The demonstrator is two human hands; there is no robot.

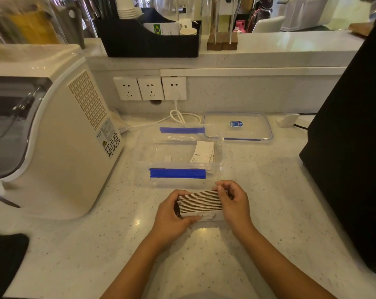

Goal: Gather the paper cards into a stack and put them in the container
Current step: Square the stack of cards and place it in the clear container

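A thick stack of paper cards (201, 202) stands on edge on the counter, its brown edges facing up and a white face toward me. My left hand (172, 214) grips its left end and my right hand (234, 203) grips its right end, fingers over the top. Just beyond the hands sits a clear plastic container (159, 152) with blue clips, open at the top. A few white cards (204, 152) lean against its right inner side.
The container's clear lid (253, 126) lies behind it to the right. A white appliance (53, 134) stands at the left, a black machine (350, 137) at the right. Wall sockets (150, 88) and a white cable (178, 117) are at the back.
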